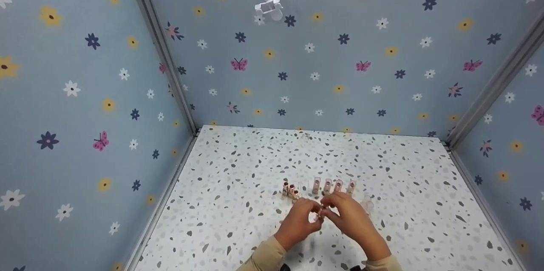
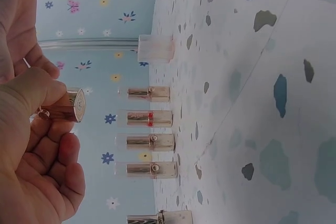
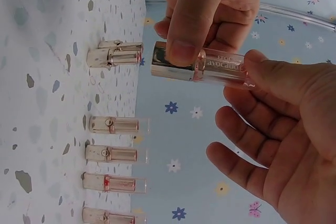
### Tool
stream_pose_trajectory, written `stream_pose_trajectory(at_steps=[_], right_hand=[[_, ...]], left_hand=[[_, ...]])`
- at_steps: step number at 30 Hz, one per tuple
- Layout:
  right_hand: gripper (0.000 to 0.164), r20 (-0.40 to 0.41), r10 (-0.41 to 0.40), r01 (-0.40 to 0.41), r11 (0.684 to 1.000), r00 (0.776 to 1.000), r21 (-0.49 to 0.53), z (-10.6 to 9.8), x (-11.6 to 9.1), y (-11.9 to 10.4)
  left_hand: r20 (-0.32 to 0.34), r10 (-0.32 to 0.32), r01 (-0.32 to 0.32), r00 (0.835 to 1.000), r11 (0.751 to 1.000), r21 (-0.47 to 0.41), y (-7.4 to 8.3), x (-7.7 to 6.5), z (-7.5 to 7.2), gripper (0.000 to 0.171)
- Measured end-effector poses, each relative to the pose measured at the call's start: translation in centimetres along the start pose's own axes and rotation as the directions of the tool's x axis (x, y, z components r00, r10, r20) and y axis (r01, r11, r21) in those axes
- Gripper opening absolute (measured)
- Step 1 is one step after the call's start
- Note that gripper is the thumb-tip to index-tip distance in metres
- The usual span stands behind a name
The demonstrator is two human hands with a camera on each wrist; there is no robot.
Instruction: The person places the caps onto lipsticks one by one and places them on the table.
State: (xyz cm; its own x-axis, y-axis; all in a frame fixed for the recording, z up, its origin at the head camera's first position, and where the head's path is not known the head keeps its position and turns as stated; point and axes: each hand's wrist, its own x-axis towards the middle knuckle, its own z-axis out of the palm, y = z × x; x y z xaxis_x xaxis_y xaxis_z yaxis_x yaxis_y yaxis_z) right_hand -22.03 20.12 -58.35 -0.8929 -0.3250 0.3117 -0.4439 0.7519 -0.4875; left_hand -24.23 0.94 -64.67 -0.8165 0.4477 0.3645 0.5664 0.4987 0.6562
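Both hands meet over the table around one lipstick tube [image 3: 223,69] with a shiny gold base and a clear cap. My left hand [image 1: 299,222] pinches the gold base between thumb and fingers. At the other end my right hand [image 1: 350,215] pinches the clear cap, its remaining fingers loosely bent. The cap sits over the tube, with lettering visible through it. Just beyond the hands stands a row of several capped lipsticks [image 1: 338,186]. Three lipsticks without clear caps [image 1: 291,190] stand close together near the left hand, their dark red tips showing in the head view.
A translucent, frosted piece [image 2: 156,49] stands to the right of the row, partly behind the right hand in the head view. Flowered panels [image 1: 314,58] enclose the speckled white table [image 1: 238,165]. A white clamp [image 1: 270,5] hangs before the back panel.
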Motion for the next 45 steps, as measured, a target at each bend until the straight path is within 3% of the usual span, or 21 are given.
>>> stream_pose_trajectory(at_steps=[6, 12, 18, 27, 37, 41, 45], right_hand=[[0.028, -0.138, 0.075, -0.073, 0.997, 0.988, 0.022, -1.5, -1.6, 1.7], [0.018, -0.265, 0.213, -0.212, 0.977, 0.940, 0.035, -3.2, -3.7, 3.6], [0.013, -0.281, 0.302, -0.304, 0.952, 0.911, 0.037, -3.8, -5.6, 5.1], [0.013, -0.304, 0.342, -0.348, 0.937, 0.889, 0.035, -4.4, -7.4, 6.3], [0.010, -0.316, 0.384, -0.387, 0.920, 0.868, 0.055, -4.5, -8.2, 6.6], [0.010, -0.326, 0.371, -0.371, 0.926, 0.869, 0.066, -4.4, -8.1, 6.5], [0.009, -0.338, 0.366, -0.367, 0.928, 0.867, 0.064, -4.2, -8.0, 6.5]], left_hand=[[-0.020, 0.058, -0.057, 0.998, 0.998, 0.031, 0.0, 0.8, 0.8, 0.020], [0.015, 0.006, -0.006, 1.000, 1.000, 0.012, -0.2, 2.5, 1.9, 0.016], [0.025, -0.027, 0.026, 0.999, 0.999, 0.025, -0.2, 5.3, 3.8, 0.013], [0.016, -0.116, 0.115, 0.993, 0.991, 0.063, -0.7, 8.9, 7.7, 0.012], [0.056, -0.195, 0.191, 0.979, 0.979, 0.067, -1.2, 10.1, 11.3, 0.014], [0.065, -0.253, 0.247, 0.965, 0.966, 0.078, -1.3, 10.3, 12.0, 0.013], [0.061, -0.271, 0.267, 0.961, 0.962, 0.060, -1.1, 10.2, 12.3, 0.013]])
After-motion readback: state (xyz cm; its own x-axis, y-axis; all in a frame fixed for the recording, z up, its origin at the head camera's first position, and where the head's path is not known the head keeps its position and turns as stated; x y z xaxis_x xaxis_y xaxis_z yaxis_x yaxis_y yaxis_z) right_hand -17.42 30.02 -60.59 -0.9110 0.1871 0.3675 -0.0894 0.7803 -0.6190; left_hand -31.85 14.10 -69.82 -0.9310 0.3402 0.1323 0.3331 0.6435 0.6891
